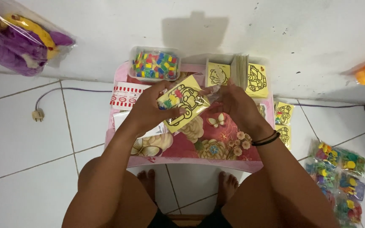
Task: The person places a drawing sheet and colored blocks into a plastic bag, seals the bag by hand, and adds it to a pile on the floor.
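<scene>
My left hand (151,105) grips a yellow card with a car outline (186,105), sheathed in a clear plastic bag with small coloured pieces inside. My right hand (233,103) pinches the bag's right edge, a black band on its wrist. Both hands hover over a small pink table with a flower and butterfly top (216,139). Behind them stands a clear tub of small coloured pieces (155,64). A box with upright yellow picture cards (256,78) stands at the table's back right.
A red-and-white striped packet (125,95) lies on the table's left. Finished yellow packs (284,122) and bagged coloured toys (339,177) lie on the tiled floor at right. A bagged purple plush toy (17,38) sits far left, near a plug and cable (38,114). My bare feet (227,183) are under the table.
</scene>
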